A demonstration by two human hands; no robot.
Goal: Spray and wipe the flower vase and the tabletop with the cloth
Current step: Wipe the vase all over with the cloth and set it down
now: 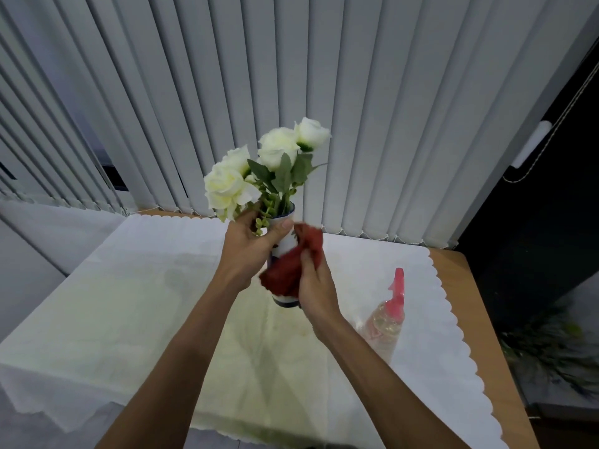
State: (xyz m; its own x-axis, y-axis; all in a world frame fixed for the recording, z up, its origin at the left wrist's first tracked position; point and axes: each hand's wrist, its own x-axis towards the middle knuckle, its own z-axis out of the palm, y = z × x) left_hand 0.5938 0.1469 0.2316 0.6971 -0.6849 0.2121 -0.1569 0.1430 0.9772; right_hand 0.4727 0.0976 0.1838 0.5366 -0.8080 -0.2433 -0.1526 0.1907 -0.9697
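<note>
A white flower vase point(285, 246) with a dark blue base, holding white roses point(227, 186), is tilted over the middle of the table. My left hand point(249, 247) grips it around the neck, just under the rim. My right hand point(316, 286) presses a crumpled red cloth point(288, 270) against the vase's right side and lower body. The cloth hides most of the vase's body; only the base shows below it.
A clear spray bottle point(387, 325) with a pink trigger head stands to the right of my right arm. A white scalloped tablecloth point(129, 303) covers the wooden table point(466, 286). Vertical blinds point(356, 108) hang right behind the table's far edge.
</note>
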